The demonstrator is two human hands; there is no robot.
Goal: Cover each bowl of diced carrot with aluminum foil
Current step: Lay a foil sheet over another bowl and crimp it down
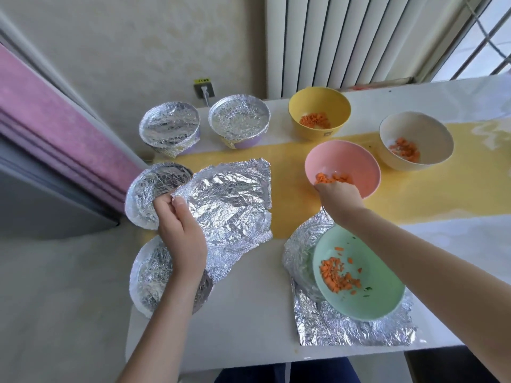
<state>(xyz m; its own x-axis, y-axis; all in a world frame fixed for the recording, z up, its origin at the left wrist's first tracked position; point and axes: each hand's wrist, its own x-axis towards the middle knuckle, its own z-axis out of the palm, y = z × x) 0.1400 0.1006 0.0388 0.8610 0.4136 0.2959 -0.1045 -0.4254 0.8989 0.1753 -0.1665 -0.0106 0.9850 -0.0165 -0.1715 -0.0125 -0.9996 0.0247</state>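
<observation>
1. Left hand [181, 230] pinches the crinkled loose foil sheet [232, 205] at its 9 o'clock edge, thumb against curled fingers, and holds it above the table [249, 313].
2. Right hand [338, 199] is at the pink bowl [343, 164], fingers hooked over its 6 o'clock rim, touching the diced carrot [333, 178] inside.
3. At 5 o'clock on the table, the green bowl [373, 294] sits uncovered on a second foil sheet [345, 330], carrot showing.
4. Yellow bowl [318, 106] at 1 o'clock and white bowl [431, 134] at 2 o'clock are both uncovered, with carrot inside.
5. Four foil-covered bowls are wrapped: two at 11 o'clock [170, 128] [239, 117], one at 9 [149, 189], one at 7 [149, 275].
</observation>
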